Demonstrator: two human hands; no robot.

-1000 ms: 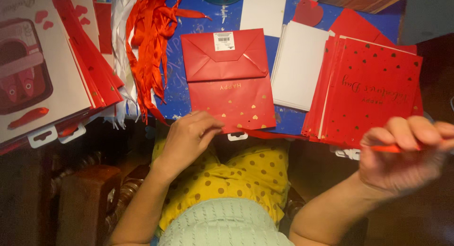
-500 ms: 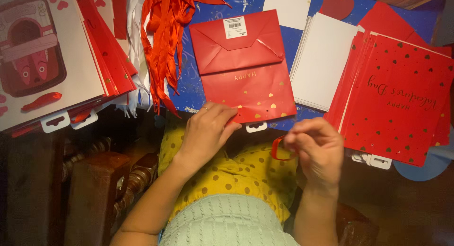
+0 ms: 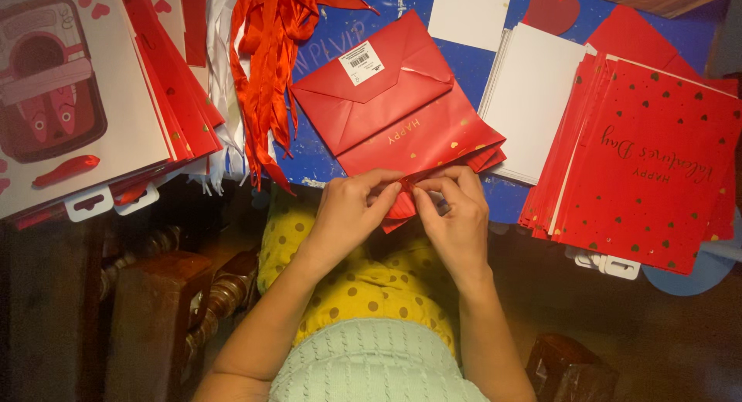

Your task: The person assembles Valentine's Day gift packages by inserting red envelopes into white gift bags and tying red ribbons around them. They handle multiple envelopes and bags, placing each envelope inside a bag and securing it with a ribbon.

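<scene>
Since half a second ago my right hand (image 3: 457, 216) has come in from the right to meet my left hand (image 3: 349, 213) at the near edge of the folded red gift bag (image 3: 394, 112). Both sets of fingers are pinched on a small red ribbon piece (image 3: 403, 192) at that edge, thumbs and forefingers closed on it. Bag lies flat in the centre of the frame, tilted, on the blue table surface (image 3: 471, 66). Loose red ribbons (image 3: 267, 69) hang at upper centre-left. Stack of red heart-dotted bags (image 3: 649, 162) sits at right, white card sheets (image 3: 533, 93) between it and the bag. Pile of white printed bags (image 3: 69, 93) occupies upper left.
</scene>
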